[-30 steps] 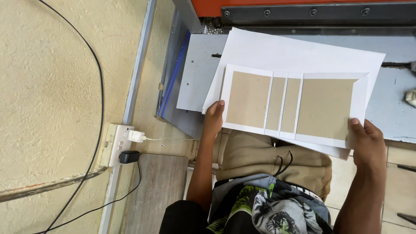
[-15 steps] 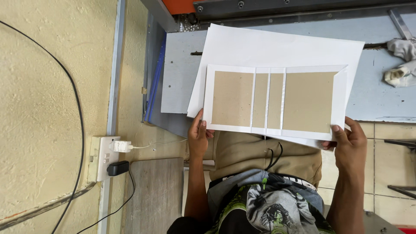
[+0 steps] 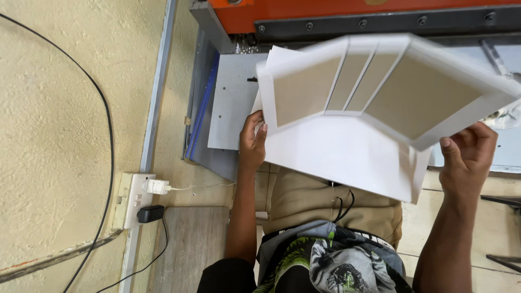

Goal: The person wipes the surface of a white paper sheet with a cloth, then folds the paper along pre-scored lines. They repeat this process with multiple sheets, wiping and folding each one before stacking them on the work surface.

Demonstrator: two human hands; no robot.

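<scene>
Left hand (image 3: 252,142) pinches near edge of white sheet (image 3: 347,157). Right hand (image 3: 469,157) grips corner of board cover (image 3: 380,87), raised betw. hands, bowing at spine. Risk: one-corner hold may slip, cover creases; sheet slides off.

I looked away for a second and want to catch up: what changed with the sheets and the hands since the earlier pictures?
The white sheet with four tan cardboard panels, earlier lying flat, is now lifted and tilted up by the right hand. The left hand keeps gripping the stack's left edge. The plain white paper underneath, the grey machine table and the wall socket with plugs stayed put.
</scene>
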